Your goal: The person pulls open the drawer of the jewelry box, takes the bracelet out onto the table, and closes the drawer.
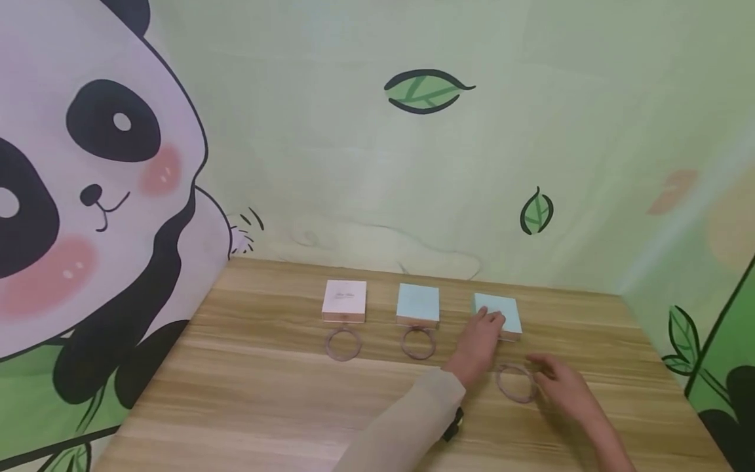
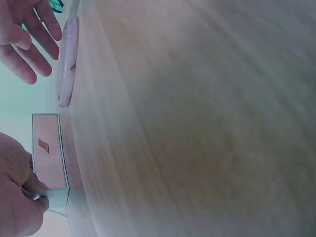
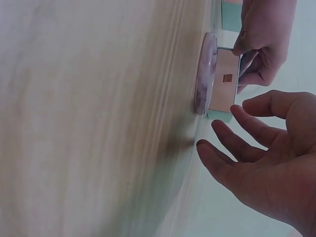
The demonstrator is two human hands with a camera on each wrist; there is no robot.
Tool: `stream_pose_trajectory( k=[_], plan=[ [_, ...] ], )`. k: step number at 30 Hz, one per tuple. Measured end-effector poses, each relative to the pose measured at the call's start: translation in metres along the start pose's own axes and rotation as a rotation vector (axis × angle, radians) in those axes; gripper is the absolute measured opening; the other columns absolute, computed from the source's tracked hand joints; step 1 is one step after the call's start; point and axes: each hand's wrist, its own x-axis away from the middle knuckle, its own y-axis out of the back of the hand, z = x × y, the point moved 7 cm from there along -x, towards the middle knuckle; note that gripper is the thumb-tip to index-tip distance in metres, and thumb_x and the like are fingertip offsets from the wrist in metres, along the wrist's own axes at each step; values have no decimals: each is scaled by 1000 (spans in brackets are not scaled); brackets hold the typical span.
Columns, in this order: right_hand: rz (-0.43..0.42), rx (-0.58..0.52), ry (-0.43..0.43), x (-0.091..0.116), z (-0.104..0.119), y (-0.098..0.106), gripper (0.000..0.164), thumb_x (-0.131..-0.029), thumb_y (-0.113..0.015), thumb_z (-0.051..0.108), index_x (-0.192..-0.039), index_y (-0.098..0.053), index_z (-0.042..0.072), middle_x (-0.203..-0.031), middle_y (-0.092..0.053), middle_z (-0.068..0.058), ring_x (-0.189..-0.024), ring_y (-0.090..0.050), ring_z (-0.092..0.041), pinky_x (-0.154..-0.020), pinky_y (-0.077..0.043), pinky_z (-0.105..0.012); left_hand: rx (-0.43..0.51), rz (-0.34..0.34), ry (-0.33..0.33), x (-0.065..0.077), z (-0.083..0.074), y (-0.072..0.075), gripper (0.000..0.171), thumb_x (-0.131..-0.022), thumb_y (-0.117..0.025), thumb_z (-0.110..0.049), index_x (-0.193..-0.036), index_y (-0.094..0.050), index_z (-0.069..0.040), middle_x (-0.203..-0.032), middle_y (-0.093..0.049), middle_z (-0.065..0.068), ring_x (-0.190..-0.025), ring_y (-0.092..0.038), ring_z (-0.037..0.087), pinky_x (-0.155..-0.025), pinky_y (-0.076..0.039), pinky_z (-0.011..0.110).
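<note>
My left hand (image 1: 478, 344) grips the light blue box (image 1: 512, 316) at the right end of the row, its fingers over the lid. In the left wrist view, its thumb and a finger are at one side of the box, whose pinkish front (image 2: 48, 150) has a small tab. A pale purple bangle (image 1: 518, 399) lies flat on the table in front of that box. Just right of the bangle hovers my right hand (image 1: 563, 387), palm turned inward and fingers loosely bent, holding nothing. The right wrist view shows its fingertips apart from the bangle (image 3: 206, 74).
Left of the held box stand another light blue box (image 1: 418, 301) and a white-pink box (image 1: 345, 298) with lettering. A bangle lies before each: a middle bangle (image 1: 419, 357) and a left bangle (image 1: 343, 358). Behind the wooden table (image 1: 265, 406) hangs a panda-printed backdrop (image 1: 330, 164).
</note>
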Motion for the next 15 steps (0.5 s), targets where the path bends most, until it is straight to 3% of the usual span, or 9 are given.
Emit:
stream_pose_trajectory(
  k=[8, 15],
  plan=[
    [20, -24, -1, -3, 5, -1, 42, -100, -54, 7, -139, -52, -9, -132, -59, -33, -122, -56, -54, -97, -50, -62, 27, -35, -43, 4, 5, 6, 41, -97, -60, 5, -133, -53, -12, -146, -57, 3, -142, -47, 22, -119, -32, 26],
    [0, -7, 12, 0, 3, -1, 41, -101, -56, 7, -138, -53, -8, -132, -60, -32, -121, -57, -53, -97, -50, -63, 97, -20, -27, 20, 15, 23, 46, -99, -57, 3, -143, -48, -6, -146, -54, 7, -139, -48, 20, -114, -37, 23]
  ],
)
